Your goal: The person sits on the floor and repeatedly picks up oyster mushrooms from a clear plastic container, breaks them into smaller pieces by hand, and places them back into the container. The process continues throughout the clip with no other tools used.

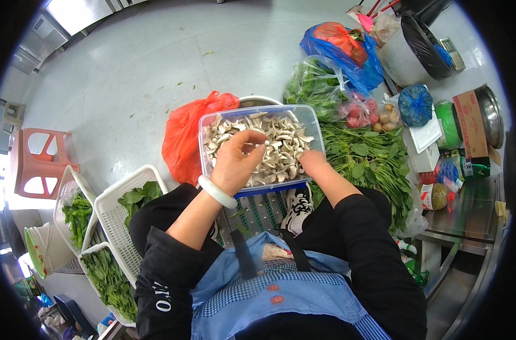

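Note:
A clear plastic tub (315, 127) full of torn mushroom pieces (279, 142) stands before me. Over its left half is my left hand (239, 159), a pale bangle on the wrist; thumb and fingers curl towards each other, and whether a piece is between them cannot be told. My right hand (312, 162) reaches in at the tub's right side, its fingertips hidden among the mushrooms. A red plastic bag (183, 136) lies against the left of the tub, and the rim of a metal bowl (260, 100) shows behind it.
Leafy greens (364, 157) lie to the right, below bagged green vegetables (313, 87) and a blue bag (370, 68). White baskets (126, 229) of greens and a red plastic stool (43, 163) stand left. A metal shelf (466, 212) is at the right.

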`<state>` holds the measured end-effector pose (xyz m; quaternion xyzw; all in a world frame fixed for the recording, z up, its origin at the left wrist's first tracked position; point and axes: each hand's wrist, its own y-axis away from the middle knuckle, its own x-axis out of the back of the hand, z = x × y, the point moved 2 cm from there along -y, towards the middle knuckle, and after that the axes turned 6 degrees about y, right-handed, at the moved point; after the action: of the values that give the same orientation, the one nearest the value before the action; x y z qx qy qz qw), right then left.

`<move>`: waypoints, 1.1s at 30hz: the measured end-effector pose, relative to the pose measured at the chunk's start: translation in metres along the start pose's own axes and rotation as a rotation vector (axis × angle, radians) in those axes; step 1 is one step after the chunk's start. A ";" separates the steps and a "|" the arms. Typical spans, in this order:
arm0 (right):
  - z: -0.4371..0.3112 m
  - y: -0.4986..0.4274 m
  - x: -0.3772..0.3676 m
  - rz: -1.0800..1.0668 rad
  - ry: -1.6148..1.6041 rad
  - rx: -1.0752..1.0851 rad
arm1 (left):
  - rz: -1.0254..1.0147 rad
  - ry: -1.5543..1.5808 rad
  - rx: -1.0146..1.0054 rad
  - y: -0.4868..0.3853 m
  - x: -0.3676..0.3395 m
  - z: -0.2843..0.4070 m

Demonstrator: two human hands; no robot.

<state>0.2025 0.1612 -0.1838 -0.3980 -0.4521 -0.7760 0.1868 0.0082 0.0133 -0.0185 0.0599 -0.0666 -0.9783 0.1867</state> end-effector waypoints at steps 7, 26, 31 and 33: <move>0.020 0.011 0.016 0.298 0.190 0.586 | 0.009 -0.034 0.008 0.003 0.000 0.002; 0.006 0.005 0.014 -0.104 0.182 0.467 | -0.037 -0.090 -0.006 0.004 -0.006 0.005; -0.001 0.009 0.014 -0.104 0.158 0.402 | -0.043 -0.039 0.030 0.004 -0.005 0.001; -0.001 0.011 0.015 -0.097 0.149 0.391 | -0.041 -0.044 0.012 0.004 -0.005 0.000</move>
<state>0.1998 0.1554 -0.1665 -0.2733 -0.5977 -0.7090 0.2558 0.0142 0.0119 -0.0174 0.0410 -0.0751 -0.9826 0.1648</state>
